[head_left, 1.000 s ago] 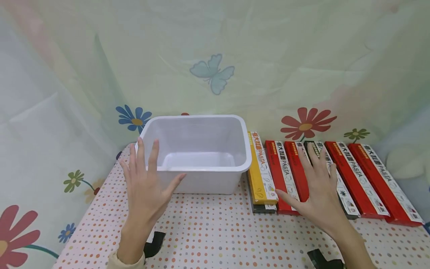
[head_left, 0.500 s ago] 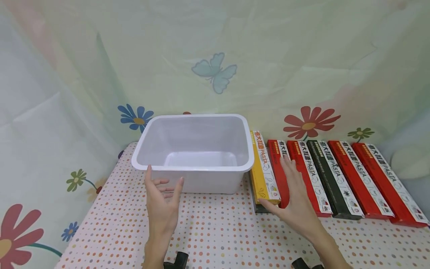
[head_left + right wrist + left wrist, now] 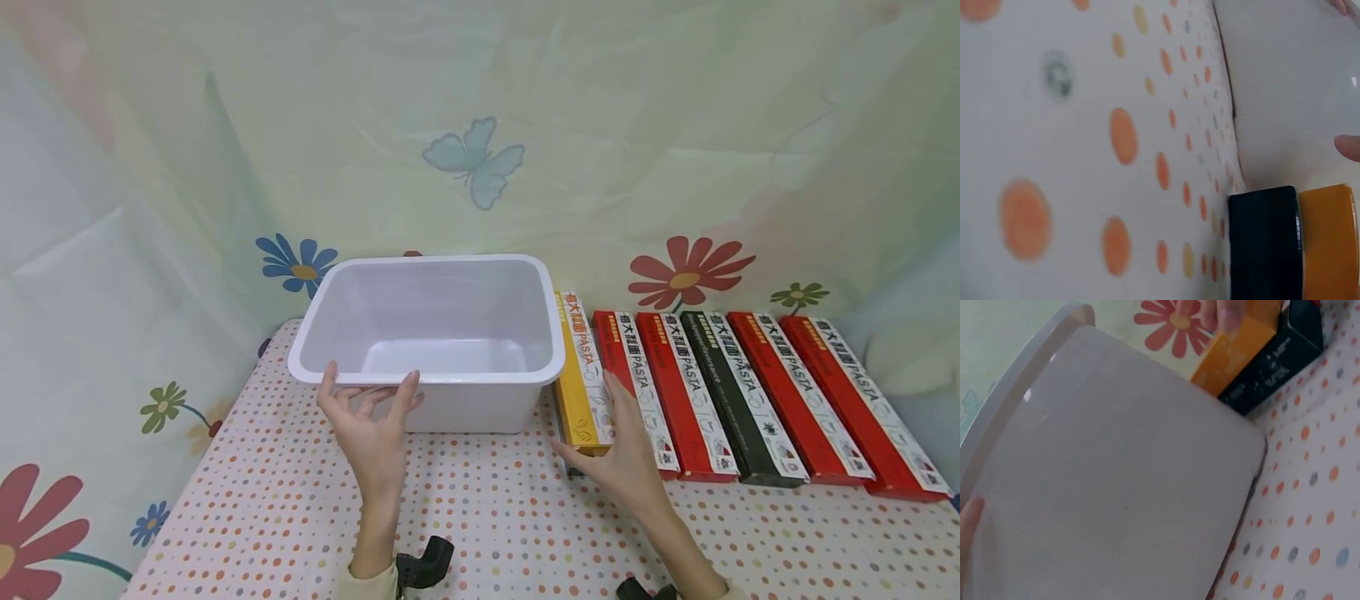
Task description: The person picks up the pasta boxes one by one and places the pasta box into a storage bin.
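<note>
A white plastic bin (image 3: 465, 407) stands upright, its inside bare. At its front rim is my left hand (image 3: 375, 450), fingers spread and bent, tips by the rim; whether they bear on it is unclear. A thumb shows by the bin wall (image 3: 1116, 456) in the left wrist view. My right hand (image 3: 630, 467) reaches over the near end of a yellow pasta box (image 3: 576, 400), thumb at its left, fingers on its right side, not closed round it. That yellow box (image 3: 1329, 240) lies on a dark box (image 3: 1265, 244), seen in the right wrist view.
Right of the yellow box, red pasta boxes (image 3: 678, 400) and a dark green one (image 3: 738, 400) lie side by side. A dotted cloth (image 3: 510, 517) covers the table; a flowered curtain (image 3: 600, 167) hangs behind and at the left.
Both hands have come lower and inward. The left moved down to the bin's front rim, the right moved left from over the red and green boxes to the yellow one.
</note>
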Tool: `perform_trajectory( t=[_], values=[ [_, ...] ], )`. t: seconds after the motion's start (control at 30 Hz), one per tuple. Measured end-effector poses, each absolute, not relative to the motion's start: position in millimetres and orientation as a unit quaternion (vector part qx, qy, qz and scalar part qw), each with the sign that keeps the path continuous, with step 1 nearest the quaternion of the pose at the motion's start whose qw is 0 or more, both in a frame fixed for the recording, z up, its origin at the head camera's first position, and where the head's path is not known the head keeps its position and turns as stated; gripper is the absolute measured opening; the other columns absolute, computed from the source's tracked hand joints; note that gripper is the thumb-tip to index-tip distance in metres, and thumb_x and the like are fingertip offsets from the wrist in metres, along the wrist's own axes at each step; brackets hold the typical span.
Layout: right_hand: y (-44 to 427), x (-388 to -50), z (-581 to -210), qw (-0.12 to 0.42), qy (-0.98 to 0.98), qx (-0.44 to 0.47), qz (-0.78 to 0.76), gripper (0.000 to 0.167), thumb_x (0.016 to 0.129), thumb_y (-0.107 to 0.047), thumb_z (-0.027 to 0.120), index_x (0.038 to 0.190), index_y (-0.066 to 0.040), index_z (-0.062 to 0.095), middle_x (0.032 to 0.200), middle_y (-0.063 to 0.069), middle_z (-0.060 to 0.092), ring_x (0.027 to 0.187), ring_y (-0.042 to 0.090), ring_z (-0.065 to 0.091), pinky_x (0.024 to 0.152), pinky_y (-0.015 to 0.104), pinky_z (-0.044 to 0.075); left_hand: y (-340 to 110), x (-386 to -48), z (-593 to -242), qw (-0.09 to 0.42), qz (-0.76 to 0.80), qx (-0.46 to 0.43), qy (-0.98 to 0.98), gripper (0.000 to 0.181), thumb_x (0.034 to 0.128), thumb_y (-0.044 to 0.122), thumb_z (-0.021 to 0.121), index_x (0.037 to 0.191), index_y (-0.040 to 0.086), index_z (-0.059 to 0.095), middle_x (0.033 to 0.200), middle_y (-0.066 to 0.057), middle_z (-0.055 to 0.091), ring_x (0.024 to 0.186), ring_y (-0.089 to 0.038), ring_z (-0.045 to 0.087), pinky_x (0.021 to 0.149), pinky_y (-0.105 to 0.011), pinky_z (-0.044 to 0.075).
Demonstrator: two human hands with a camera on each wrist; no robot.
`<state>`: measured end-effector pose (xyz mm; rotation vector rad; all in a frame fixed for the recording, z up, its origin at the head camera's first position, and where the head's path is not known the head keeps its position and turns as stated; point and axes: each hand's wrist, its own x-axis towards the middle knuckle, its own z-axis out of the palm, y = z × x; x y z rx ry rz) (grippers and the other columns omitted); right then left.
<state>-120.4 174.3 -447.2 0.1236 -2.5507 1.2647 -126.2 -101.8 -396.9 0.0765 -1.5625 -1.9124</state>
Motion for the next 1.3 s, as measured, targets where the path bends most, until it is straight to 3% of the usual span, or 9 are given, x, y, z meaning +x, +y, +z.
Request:
perform_trajectory(
  t=[0.33, 0.6, 0.73, 0.9, 1.17, 1.3],
  values=[
    [163, -123, -457, 0.093, -0.887, -0.031, 0.451, 0.121, 0.077, -0.03, 0.095, 0.166, -0.002, 0.017, 0.167, 0.024, 0.023, 0.148, 0.043, 0.031, 0.122, 0.073, 0.028, -91, -133, -394, 0.371, -0.738, 0.079, -0.559, 0.115, 0.0755, -0.004, 0.091, 0.161, 0.008, 0.016, 0.128, -0.015, 0.044, 0.103, -0.027, 0.061, 0.09, -0.034, 0.066],
    [155, -126, -460, 0.114, -0.882, -0.042, 0.455, 0.121, 0.076, -0.028, 0.096, 0.164, 0.005, 0.019, 0.164, 0.027, 0.028, 0.138, 0.043, 0.041, 0.116, 0.065, 0.04, -91, -135, -395, 0.385, -0.74, 0.077, -0.546, 0.107, 0.0762, -0.007, 0.089, 0.159, 0.008, 0.023, 0.126, -0.016, 0.045, 0.103, -0.033, 0.058, 0.088, -0.031, 0.066],
    [152, -128, -459, 0.113, -0.881, -0.051, 0.457, 0.115, 0.079, -0.021, 0.093, 0.163, 0.007, 0.019, 0.164, 0.029, 0.028, 0.134, 0.043, 0.043, 0.113, 0.06, 0.042, -92, -135, -393, 0.382, -0.748, 0.082, -0.537, 0.106, 0.076, -0.01, 0.087, 0.159, 0.008, 0.024, 0.123, -0.017, 0.046, 0.101, -0.029, 0.059, 0.09, -0.032, 0.066],
    [151, -128, -461, 0.121, -0.876, -0.065, 0.462, 0.108, 0.079, -0.009, 0.087, 0.163, 0.007, 0.02, 0.163, 0.03, 0.031, 0.13, 0.043, 0.045, 0.11, 0.06, 0.043, -91, -136, -393, 0.376, -0.758, 0.081, -0.526, 0.107, 0.0748, -0.012, 0.087, 0.159, 0.008, 0.025, 0.125, -0.018, 0.046, 0.101, -0.029, 0.059, 0.09, -0.033, 0.066],
    [155, -122, -461, 0.146, -0.882, -0.079, 0.442, 0.098, 0.079, -0.004, 0.081, 0.162, 0.004, 0.028, 0.161, 0.028, 0.037, 0.131, 0.044, 0.046, 0.112, 0.063, 0.04, -87, -136, -396, 0.364, -0.757, 0.065, -0.539, 0.107, 0.0765, -0.009, 0.087, 0.16, 0.01, 0.023, 0.13, -0.017, 0.046, 0.104, -0.03, 0.058, 0.091, -0.035, 0.066],
    [161, -113, -457, 0.156, -0.885, -0.077, 0.432, 0.096, 0.078, -0.002, 0.079, 0.161, 0.003, 0.032, 0.16, 0.028, 0.039, 0.127, 0.043, 0.049, 0.107, 0.063, 0.042, -85, -135, -397, 0.359, -0.756, 0.06, -0.544, 0.107, 0.0776, -0.008, 0.087, 0.16, 0.011, 0.021, 0.132, -0.017, 0.045, 0.105, -0.03, 0.058, 0.091, -0.036, 0.066]
  ],
)
